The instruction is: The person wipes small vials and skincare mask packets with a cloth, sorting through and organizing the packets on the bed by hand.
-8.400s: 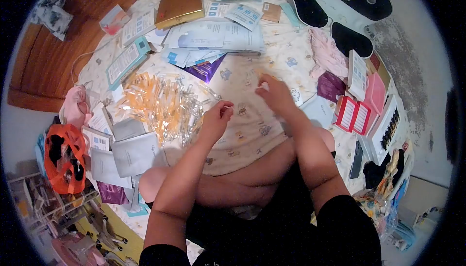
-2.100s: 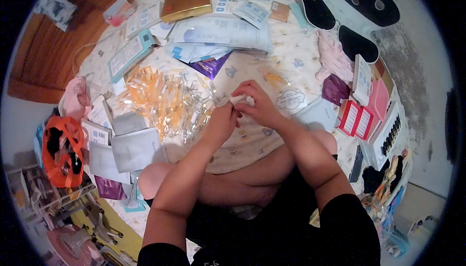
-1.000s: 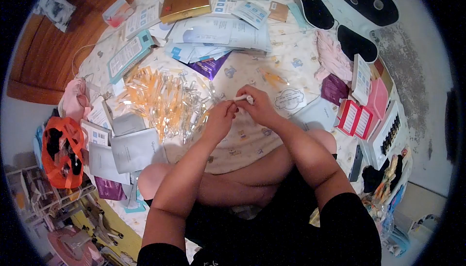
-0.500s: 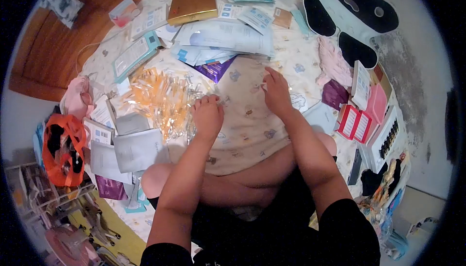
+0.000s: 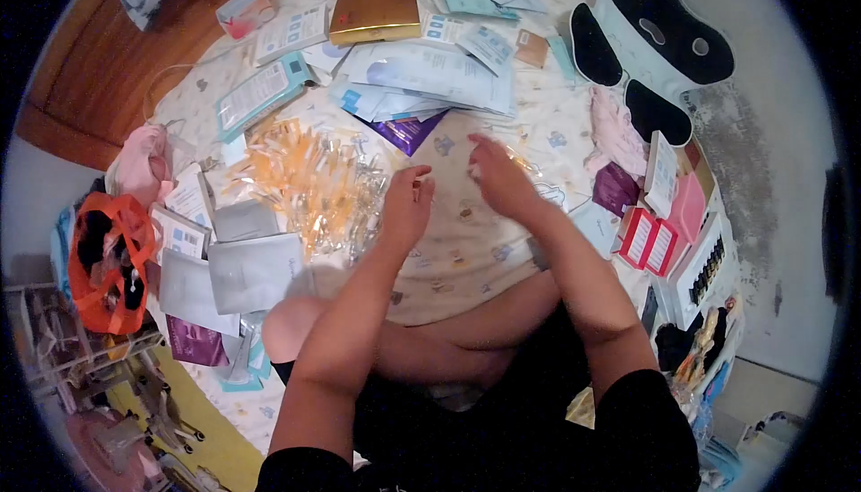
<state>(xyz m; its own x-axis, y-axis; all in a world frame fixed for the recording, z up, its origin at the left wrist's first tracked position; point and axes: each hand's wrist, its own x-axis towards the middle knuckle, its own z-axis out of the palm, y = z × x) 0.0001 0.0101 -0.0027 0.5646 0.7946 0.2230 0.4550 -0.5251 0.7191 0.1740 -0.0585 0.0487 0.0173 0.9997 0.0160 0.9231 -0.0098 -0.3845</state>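
Note:
My left hand (image 5: pixel 409 205) hovers over the patterned bedsheet (image 5: pixel 457 250), just right of a pile of small orange-and-clear plastic sachets (image 5: pixel 314 178). Its fingers are loosely bent and apart, with nothing visible in them. Facing it, my right hand (image 5: pixel 504 182) has its index finger stretched out and the others somewhat curled; I see nothing held there. A purple packet (image 5: pixel 408 133) lies beyond the hands, partly under a stack of pale blue-white mask packets (image 5: pixel 430 75). Small thin clear-and-yellow pieces (image 5: pixel 525 160) lie beside my right hand.
A gold box (image 5: pixel 375 8) stands at the back. On the left are grey-white packets (image 5: pixel 256 272) and an orange bag (image 5: pixel 112 263). To the right lie a red-and-white box (image 5: pixel 646 241), a tray of small dark bottles (image 5: pixel 707 272) and a black face-shaped mask (image 5: pixel 668 8).
My left hand has moved right, away from the sachet pile, and my right hand slightly left, so they are closer together. The whole view has shifted a little.

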